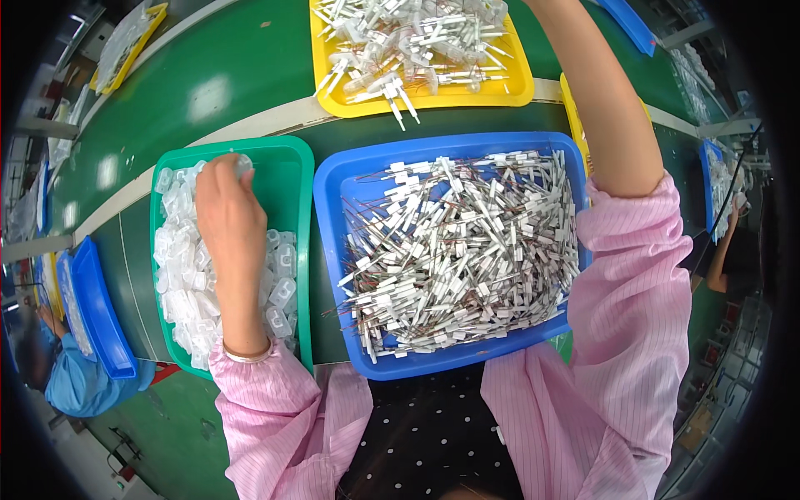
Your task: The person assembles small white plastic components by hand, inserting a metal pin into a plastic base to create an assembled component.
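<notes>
In green tray, left hand curled over glossy, translucent, rounded pieces, grip unclear

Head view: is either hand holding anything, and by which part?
The left hand is at a clear piece; whether it's gripped, and where, can't be told. The right hand is out of view.

at left, a co-worker in blue is near a long blue tray — a yellow tray beyond.
</notes>
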